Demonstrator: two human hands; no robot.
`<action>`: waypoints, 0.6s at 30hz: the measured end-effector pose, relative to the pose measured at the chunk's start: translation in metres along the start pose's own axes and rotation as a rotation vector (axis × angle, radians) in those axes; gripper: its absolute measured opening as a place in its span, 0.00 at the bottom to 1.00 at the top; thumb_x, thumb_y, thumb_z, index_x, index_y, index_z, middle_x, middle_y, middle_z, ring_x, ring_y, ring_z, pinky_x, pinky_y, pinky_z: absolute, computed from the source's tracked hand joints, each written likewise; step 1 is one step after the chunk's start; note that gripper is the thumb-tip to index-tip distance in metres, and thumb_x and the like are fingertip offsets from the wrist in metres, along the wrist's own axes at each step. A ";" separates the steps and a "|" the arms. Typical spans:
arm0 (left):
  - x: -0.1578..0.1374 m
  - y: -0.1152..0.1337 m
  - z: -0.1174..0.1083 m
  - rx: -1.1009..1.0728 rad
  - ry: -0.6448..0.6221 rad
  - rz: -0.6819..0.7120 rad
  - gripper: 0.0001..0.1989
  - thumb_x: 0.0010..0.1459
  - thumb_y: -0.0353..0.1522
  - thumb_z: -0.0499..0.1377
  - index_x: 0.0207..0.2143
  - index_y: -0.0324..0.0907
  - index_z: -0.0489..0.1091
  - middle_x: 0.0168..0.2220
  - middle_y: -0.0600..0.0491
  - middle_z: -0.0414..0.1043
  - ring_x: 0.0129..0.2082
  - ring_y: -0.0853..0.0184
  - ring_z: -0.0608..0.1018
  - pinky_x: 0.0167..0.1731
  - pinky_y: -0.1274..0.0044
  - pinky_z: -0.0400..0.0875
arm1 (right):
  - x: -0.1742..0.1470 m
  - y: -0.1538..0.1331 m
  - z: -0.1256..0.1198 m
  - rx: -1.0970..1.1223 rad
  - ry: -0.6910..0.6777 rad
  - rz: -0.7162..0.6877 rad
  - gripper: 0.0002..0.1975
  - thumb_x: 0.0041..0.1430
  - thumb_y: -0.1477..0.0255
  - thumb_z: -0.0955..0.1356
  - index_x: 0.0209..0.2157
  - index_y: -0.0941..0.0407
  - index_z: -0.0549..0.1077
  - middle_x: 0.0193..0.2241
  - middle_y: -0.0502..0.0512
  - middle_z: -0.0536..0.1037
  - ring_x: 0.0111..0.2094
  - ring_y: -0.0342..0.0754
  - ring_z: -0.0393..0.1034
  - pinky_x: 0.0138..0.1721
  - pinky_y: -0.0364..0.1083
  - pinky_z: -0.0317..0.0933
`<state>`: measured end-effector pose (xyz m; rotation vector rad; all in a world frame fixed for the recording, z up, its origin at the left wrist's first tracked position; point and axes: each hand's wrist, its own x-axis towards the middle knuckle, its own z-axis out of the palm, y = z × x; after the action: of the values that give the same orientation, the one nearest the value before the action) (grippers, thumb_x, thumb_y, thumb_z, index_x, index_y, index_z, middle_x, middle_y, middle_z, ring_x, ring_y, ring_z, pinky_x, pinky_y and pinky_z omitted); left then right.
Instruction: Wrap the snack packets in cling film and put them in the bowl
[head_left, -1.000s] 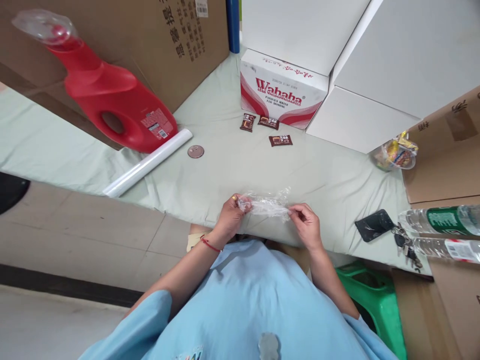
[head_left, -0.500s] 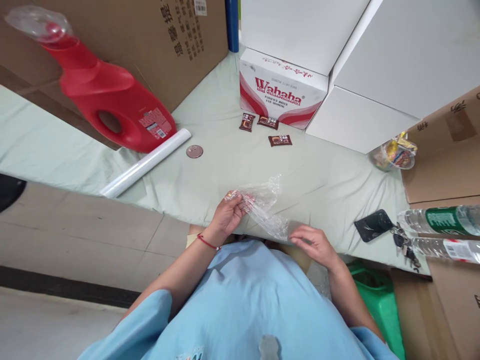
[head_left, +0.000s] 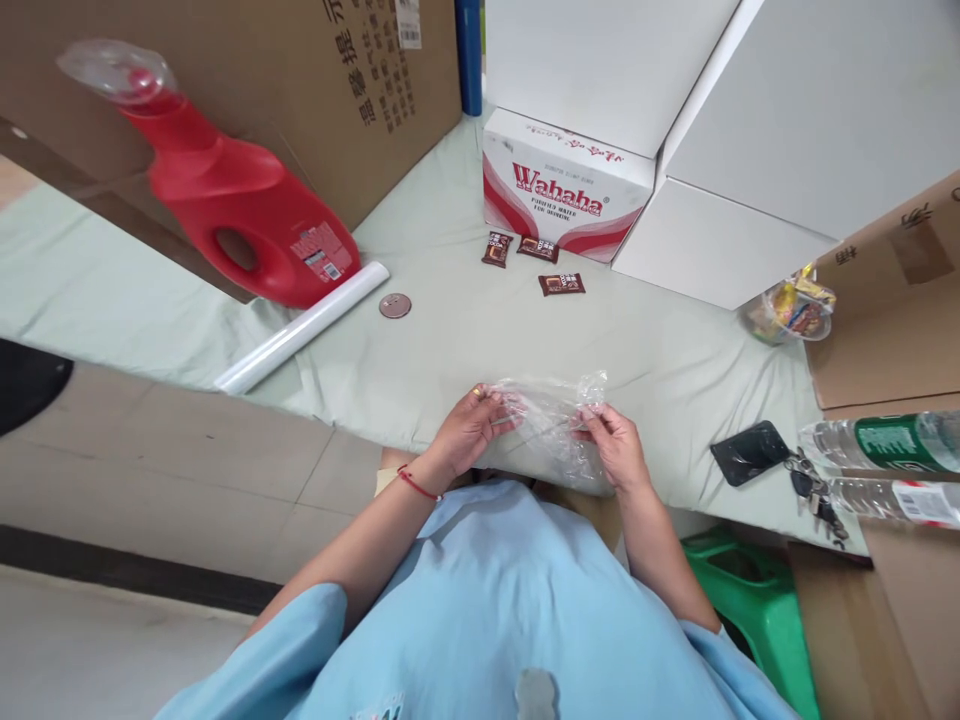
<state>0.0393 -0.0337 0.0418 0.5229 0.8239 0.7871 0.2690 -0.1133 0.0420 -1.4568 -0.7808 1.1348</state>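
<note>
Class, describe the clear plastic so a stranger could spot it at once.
Find the pale green tablecloth. At its near edge, the left hand and right hand hold the clear plastic between them. Unlike the smooth white roll lying to the left, it is crumpled and see-through.

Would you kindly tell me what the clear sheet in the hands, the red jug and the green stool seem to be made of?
Clear sheet: probably thin, glossy plastic film; it is see-through and crinkled.
Red jug: likely moulded plastic, softly shiny, its handle formed into the body.
Green stool: perhaps glossy plastic; smooth, evenly coloured.
</note>
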 end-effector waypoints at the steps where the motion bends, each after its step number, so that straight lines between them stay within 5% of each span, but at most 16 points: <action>1: 0.000 -0.003 -0.001 -0.007 0.002 -0.038 0.22 0.53 0.44 0.75 0.40 0.42 0.71 0.47 0.46 0.80 0.46 0.60 0.83 0.47 0.66 0.79 | 0.000 -0.001 0.001 0.021 0.040 0.010 0.23 0.53 0.47 0.77 0.33 0.53 0.80 0.31 0.52 0.79 0.33 0.49 0.75 0.33 0.47 0.75; 6: -0.006 -0.031 0.013 0.043 -0.144 -0.226 0.29 0.49 0.49 0.76 0.46 0.42 0.75 0.52 0.40 0.79 0.54 0.54 0.80 0.48 0.65 0.77 | -0.002 0.001 0.009 0.111 0.177 -0.002 0.24 0.52 0.47 0.77 0.34 0.54 0.76 0.29 0.49 0.75 0.29 0.44 0.70 0.27 0.42 0.69; 9: -0.007 -0.038 0.022 0.098 -0.180 -0.210 0.24 0.45 0.43 0.79 0.37 0.41 0.75 0.42 0.46 0.81 0.48 0.60 0.81 0.47 0.71 0.74 | -0.004 0.006 0.008 0.169 0.246 0.011 0.24 0.51 0.48 0.78 0.35 0.54 0.77 0.26 0.46 0.71 0.25 0.41 0.64 0.25 0.40 0.63; 15: -0.001 -0.029 0.018 0.113 -0.135 -0.179 0.24 0.48 0.45 0.76 0.35 0.43 0.68 0.35 0.54 0.76 0.34 0.66 0.80 0.39 0.71 0.73 | -0.004 0.010 -0.011 0.140 0.290 0.019 0.25 0.50 0.47 0.78 0.31 0.54 0.76 0.31 0.48 0.76 0.22 0.38 0.57 0.21 0.40 0.54; 18: 0.001 -0.030 0.016 0.313 0.033 0.016 0.21 0.48 0.40 0.75 0.37 0.43 0.70 0.38 0.54 0.75 0.37 0.66 0.78 0.39 0.74 0.70 | -0.005 0.013 -0.014 0.134 0.289 0.004 0.24 0.52 0.47 0.78 0.32 0.54 0.77 0.32 0.49 0.77 0.25 0.40 0.62 0.24 0.41 0.58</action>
<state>0.0648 -0.0537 0.0302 0.7968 0.9817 0.6853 0.2787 -0.1256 0.0300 -1.4680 -0.4916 0.9343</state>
